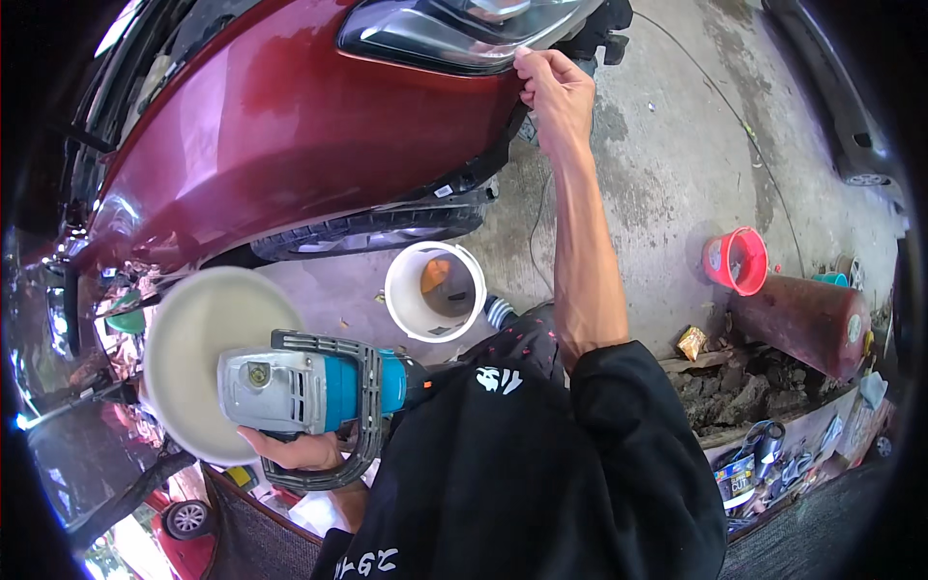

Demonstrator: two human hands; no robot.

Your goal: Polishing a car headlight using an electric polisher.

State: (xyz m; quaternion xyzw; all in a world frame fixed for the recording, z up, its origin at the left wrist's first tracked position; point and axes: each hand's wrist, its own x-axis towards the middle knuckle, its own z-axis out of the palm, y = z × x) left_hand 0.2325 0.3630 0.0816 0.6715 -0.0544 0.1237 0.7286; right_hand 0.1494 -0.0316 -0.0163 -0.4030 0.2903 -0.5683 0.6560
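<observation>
My left hand [297, 451] supports a blue and silver rotary polisher [312, 388] from beneath its gear head, beside the black loop handle. The polisher's large round pale pad [210, 348] is turned away from my body, close to the car's side. My right hand [554, 83] is stretched forward with its fingers curled and the thumb and fingertips together. Its fingertips are at the lower edge of a clear headlight [464, 36], where it meets the dark red front fender [304, 123]. I cannot see anything between those fingertips.
A white bucket [400, 308] stands near the front tire [377, 228], with an orange item inside. On the right are a pink bucket [757, 261], a rusty cylinder [797, 319] and broken rubble [754, 391]. A thin cable [747, 127] crosses the concrete floor.
</observation>
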